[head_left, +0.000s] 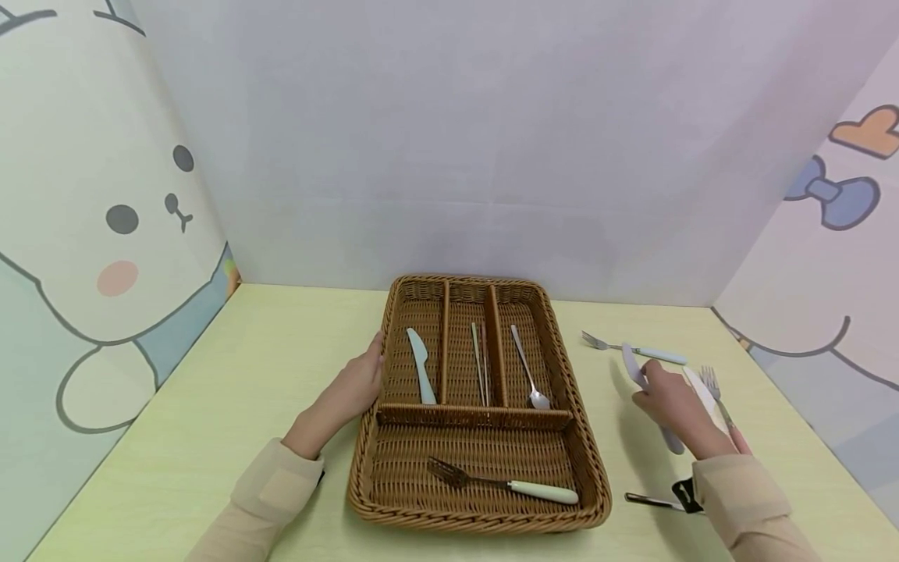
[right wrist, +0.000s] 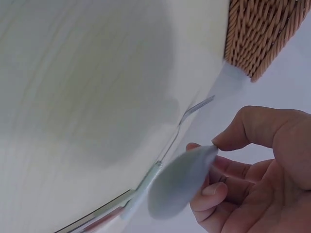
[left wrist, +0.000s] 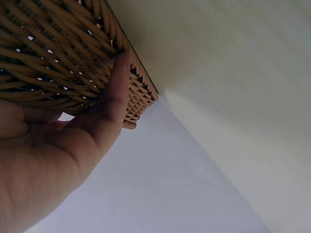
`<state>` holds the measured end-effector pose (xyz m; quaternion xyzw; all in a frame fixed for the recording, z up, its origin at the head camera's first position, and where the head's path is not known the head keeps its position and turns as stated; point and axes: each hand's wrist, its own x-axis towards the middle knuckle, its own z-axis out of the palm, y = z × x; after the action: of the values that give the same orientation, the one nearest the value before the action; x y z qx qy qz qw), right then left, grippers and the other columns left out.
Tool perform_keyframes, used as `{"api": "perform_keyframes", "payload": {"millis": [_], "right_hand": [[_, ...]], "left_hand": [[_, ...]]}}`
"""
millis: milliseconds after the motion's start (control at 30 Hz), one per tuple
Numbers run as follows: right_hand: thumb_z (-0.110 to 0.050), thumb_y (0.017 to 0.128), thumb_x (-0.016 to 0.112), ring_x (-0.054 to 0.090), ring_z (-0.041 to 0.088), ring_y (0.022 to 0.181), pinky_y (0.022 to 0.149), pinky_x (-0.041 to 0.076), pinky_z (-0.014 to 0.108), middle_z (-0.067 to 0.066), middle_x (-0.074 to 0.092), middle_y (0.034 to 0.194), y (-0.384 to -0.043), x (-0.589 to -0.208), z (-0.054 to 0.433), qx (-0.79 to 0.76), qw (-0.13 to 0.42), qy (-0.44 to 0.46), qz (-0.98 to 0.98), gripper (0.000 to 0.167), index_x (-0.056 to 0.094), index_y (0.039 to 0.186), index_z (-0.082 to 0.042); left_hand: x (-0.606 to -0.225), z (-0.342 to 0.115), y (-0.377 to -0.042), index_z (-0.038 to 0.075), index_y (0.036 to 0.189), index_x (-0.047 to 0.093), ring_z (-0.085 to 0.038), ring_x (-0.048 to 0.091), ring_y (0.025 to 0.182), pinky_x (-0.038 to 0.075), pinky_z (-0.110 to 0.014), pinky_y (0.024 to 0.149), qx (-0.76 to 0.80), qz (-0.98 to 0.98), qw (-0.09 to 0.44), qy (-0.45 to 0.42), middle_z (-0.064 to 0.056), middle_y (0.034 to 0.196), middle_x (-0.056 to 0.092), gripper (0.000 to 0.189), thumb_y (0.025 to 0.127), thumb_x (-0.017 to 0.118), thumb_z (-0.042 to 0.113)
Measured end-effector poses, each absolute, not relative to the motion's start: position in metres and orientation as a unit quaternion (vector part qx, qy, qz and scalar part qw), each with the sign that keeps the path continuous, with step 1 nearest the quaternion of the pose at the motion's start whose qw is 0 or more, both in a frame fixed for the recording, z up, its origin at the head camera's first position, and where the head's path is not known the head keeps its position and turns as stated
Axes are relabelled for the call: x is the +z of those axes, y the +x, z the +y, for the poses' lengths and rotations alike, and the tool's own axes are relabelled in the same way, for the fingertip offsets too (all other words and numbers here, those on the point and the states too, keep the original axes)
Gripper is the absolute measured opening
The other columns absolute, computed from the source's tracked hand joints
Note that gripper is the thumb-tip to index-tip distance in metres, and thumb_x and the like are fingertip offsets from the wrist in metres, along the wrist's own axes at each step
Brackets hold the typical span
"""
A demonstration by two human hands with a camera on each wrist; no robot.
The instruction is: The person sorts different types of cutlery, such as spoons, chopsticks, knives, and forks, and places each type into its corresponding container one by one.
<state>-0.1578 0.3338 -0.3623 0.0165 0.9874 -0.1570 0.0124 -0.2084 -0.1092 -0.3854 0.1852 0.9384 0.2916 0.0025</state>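
A brown wicker basket (head_left: 485,416) with four compartments stands mid-table. My left hand (head_left: 356,382) holds its left side, fingers along the outer weave in the left wrist view. My right hand (head_left: 667,402), right of the basket, pinches a pale lavender knife (head_left: 634,368) between thumb and fingers, raised over the table. The knife's rounded end (right wrist: 175,187) is blurred in the right wrist view. Beside that hand lie a fork with a light blue handle (head_left: 660,356), a white knife (head_left: 698,386), and a fork with a pink handle (head_left: 711,382).
Inside the basket are a light blue knife (head_left: 421,367), chopsticks (head_left: 481,363), a spoon (head_left: 538,400) and a fork with a cream handle (head_left: 541,492). A dark-ended metal utensil (head_left: 653,500) lies by the right sleeve. Cloth walls (head_left: 492,156) enclose the table.
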Motion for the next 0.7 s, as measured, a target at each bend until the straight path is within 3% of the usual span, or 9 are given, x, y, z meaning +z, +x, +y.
{"api": "perform_keyframes", "payload": {"millis": [133,300,533,700], "right_hand": [[-0.006,0.076,0.051,0.047,0.019,0.054,0.051,0.034,0.032,0.015,0.057,0.069,-0.159,-0.360,0.323,-0.138,-0.009,0.000,0.990,0.032,0.045,0.103,0.010],[-0.005,0.077,0.050,0.044,0.018,0.052,0.047,0.032,0.029,0.011,0.055,0.066,-0.159,-0.354,0.308,-0.148,-0.017,-0.017,0.989,0.033,0.045,0.107,0.010],[-0.001,0.079,0.047,0.039,0.016,0.047,0.042,0.031,0.028,0.010,0.053,0.066,-0.157,-0.342,0.284,-0.168,-0.020,-0.030,0.985,0.034,0.045,0.111,0.011],[0.002,0.079,0.046,0.038,0.015,0.049,0.042,0.030,0.027,0.017,0.059,0.076,-0.158,-0.335,0.269,-0.163,-0.042,-0.057,0.984,0.034,0.048,0.111,0.012]], "left_hand": [[-0.385,-0.109,-0.208,-0.012,0.142,0.010,-0.041,0.052,0.112,0.044,-0.049,0.094,0.290,0.939,0.001,0.187,-0.033,0.129,0.044,0.049,0.101,0.023,0.010],[-0.385,-0.109,-0.208,-0.013,0.141,0.012,-0.036,0.057,0.104,0.046,-0.048,0.090,0.291,0.938,-0.002,0.187,-0.032,0.120,0.051,0.048,0.100,0.023,0.010],[-0.385,-0.110,-0.209,-0.013,0.141,0.012,-0.043,0.045,0.120,0.042,-0.050,0.095,0.289,0.939,-0.001,0.188,-0.034,0.134,0.038,0.049,0.100,0.024,0.011],[-0.386,-0.110,-0.209,-0.013,0.141,0.011,-0.043,0.044,0.121,0.042,-0.050,0.095,0.290,0.939,0.005,0.186,-0.033,0.136,0.037,0.049,0.101,0.023,0.011]]}}
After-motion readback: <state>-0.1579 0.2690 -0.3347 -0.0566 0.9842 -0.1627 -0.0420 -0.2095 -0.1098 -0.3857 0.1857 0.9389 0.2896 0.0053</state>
